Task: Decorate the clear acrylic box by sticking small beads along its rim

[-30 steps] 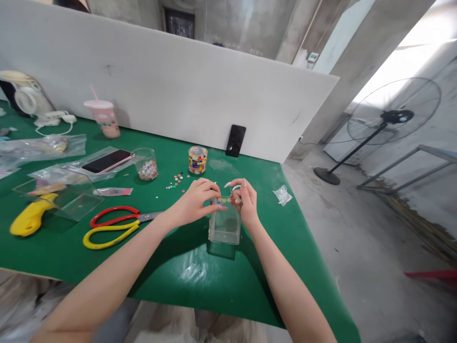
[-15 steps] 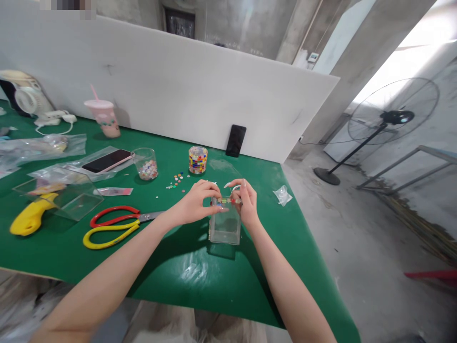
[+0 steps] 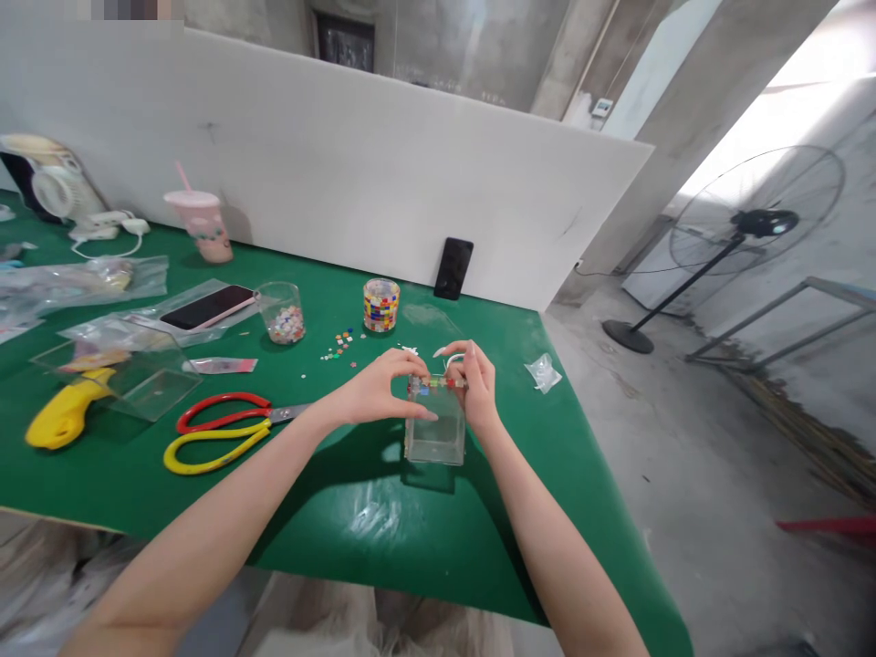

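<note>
A clear plastic box [image 3: 436, 440] is held upright above the green tabletop, with a row of small coloured pieces [image 3: 438, 383] along its upper edge. My left hand [image 3: 383, 388] holds it from the left, thumb across the front face and fingertips at the top edge. On the right side my right hand [image 3: 477, 388] grips the upper corner, its index finger bent above the rim. A thin white loop [image 3: 452, 359] shows by the right fingers; what it belongs to is unclear. Beyond the hands lie small loose pieces [image 3: 340, 343].
Scissors [image 3: 225, 433] with red and yellow handles lie left of my forearm. Behind stand a cup of beads [image 3: 286, 326], a colourful round container [image 3: 381, 306] and a leaning black phone [image 3: 453, 267]. A crumpled plastic bag [image 3: 543, 372] is near the right table edge.
My left thumb has moved down the front face, uncovering more of the coloured row. My right hand keeps its hold, and the view has shifted slightly.
</note>
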A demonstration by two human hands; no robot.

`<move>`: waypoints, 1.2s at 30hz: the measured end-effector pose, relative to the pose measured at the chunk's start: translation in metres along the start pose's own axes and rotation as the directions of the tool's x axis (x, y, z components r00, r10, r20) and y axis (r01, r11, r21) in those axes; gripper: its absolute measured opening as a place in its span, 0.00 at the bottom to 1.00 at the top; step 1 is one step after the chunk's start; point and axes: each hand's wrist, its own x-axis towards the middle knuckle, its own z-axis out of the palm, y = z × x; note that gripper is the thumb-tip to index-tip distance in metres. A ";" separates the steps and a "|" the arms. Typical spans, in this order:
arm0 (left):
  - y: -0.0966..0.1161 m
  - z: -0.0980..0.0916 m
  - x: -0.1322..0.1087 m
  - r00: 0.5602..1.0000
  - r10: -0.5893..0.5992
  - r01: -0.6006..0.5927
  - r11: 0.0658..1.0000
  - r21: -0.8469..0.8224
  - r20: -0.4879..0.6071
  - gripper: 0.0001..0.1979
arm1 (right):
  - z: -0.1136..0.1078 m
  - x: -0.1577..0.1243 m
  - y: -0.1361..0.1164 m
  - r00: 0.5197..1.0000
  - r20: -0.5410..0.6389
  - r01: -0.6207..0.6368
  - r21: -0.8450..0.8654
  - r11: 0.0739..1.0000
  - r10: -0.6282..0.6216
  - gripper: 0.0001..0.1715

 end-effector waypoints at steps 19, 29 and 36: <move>-0.021 -0.001 0.007 0.970 -0.065 0.040 0.993 -0.108 -0.233 0.36 | -0.006 0.001 0.009 0.991 -0.110 -0.075 0.023 0.997 0.077 0.23; -0.063 0.006 0.009 0.901 -0.194 0.189 0.981 -0.050 -0.387 0.17 | -0.025 0.012 0.039 0.922 -0.256 -0.280 0.078 0.957 0.290 0.17; -0.076 0.019 0.024 0.961 -0.084 0.123 0.983 0.138 -0.263 0.18 | -0.025 0.011 0.053 0.886 -0.217 -0.415 0.021 0.910 0.409 0.18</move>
